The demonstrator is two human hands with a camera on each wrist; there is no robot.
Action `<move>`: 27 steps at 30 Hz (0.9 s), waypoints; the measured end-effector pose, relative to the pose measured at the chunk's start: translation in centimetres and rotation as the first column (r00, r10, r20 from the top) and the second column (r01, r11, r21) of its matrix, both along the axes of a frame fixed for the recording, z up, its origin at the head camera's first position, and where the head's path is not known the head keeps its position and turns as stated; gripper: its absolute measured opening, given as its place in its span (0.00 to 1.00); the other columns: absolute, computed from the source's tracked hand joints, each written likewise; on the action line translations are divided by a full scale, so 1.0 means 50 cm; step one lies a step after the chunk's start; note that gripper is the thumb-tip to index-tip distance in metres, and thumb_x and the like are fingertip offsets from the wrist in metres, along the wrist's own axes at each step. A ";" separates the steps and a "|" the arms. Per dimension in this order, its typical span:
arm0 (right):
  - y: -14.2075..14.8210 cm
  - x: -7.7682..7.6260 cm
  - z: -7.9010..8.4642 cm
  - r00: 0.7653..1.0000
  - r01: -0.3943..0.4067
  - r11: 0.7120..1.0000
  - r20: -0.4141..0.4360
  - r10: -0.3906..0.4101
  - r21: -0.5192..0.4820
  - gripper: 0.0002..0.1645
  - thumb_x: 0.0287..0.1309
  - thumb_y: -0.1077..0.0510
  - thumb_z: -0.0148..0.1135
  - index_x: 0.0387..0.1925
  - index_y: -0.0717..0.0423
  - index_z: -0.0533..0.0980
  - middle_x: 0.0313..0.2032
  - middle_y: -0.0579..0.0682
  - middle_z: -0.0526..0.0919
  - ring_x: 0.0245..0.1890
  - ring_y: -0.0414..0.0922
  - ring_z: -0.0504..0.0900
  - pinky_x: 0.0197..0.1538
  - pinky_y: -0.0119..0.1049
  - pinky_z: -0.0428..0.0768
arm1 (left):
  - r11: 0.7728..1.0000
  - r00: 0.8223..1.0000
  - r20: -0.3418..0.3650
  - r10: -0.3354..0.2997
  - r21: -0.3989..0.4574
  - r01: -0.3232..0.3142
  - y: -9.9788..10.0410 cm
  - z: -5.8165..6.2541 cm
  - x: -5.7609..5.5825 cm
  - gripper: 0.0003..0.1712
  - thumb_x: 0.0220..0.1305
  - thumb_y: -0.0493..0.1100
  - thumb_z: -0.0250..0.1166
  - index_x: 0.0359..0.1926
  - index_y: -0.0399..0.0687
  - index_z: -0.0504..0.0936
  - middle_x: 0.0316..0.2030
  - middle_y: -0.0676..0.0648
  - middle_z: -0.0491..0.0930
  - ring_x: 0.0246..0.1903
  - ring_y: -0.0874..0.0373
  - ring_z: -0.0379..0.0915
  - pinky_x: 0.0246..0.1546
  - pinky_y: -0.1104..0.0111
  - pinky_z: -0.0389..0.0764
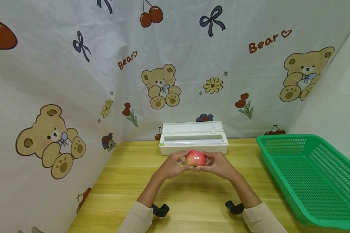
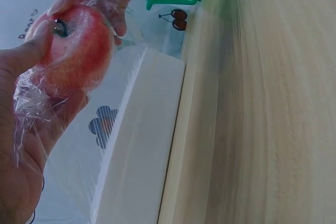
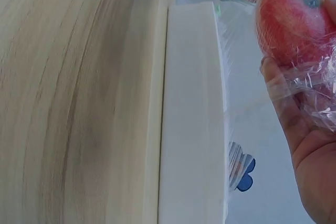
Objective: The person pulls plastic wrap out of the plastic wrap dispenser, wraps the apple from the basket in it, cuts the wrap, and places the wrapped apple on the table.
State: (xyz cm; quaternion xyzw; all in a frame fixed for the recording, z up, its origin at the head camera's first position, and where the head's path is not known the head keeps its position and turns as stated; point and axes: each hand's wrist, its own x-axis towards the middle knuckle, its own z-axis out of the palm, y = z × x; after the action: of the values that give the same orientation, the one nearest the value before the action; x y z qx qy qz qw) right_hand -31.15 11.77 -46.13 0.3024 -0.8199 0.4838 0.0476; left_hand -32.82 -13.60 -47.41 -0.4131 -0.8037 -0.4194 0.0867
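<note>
You have a round red apple with paler yellowish patches held up off the wooden table with yellowish grain, between your two hands. Your left hand is clamped on its left side and your right hand on its right, thumbs on the near face and the other fingers curled around. The apple sits at your fingertips rather than deep in your palms, and your thumb tips nearly meet in front of it.

Crinkled clear plastic film covers the apple and bunches out at both sides, into the hollow of each hand. The apple's stem end, with its short dark stem, faces back toward you, close by your thumbs, as both wrist views show. The fruit is too round to have a marked long axis; together with the bunched film, the bundle runs left to right, from one palm to the other.

Just beyond your hands stands a long white box, its lid raised at the back, a pale roll inside. Well apart, to your right, is a green perforated plastic basket.
</note>
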 end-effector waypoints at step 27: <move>-0.005 -0.005 -0.008 0.975 -0.030 1.000 -0.218 0.031 0.006 0.52 0.41 0.56 0.86 0.69 0.61 0.72 0.68 0.56 0.74 0.67 0.56 0.74 0.64 0.54 0.75 | 0.998 0.983 0.185 0.022 0.050 -0.032 0.005 -0.011 -0.010 0.31 0.73 0.50 0.64 0.73 0.51 0.71 0.61 0.49 0.80 0.58 0.59 0.77 0.54 0.66 0.81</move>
State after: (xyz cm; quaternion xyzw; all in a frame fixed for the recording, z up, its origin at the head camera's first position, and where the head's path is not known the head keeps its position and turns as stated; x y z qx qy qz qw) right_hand -31.39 11.54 -46.54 0.3662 -0.8057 0.4472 0.1293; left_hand -33.32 -13.38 -47.96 -0.3590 -0.8024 -0.4758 0.0286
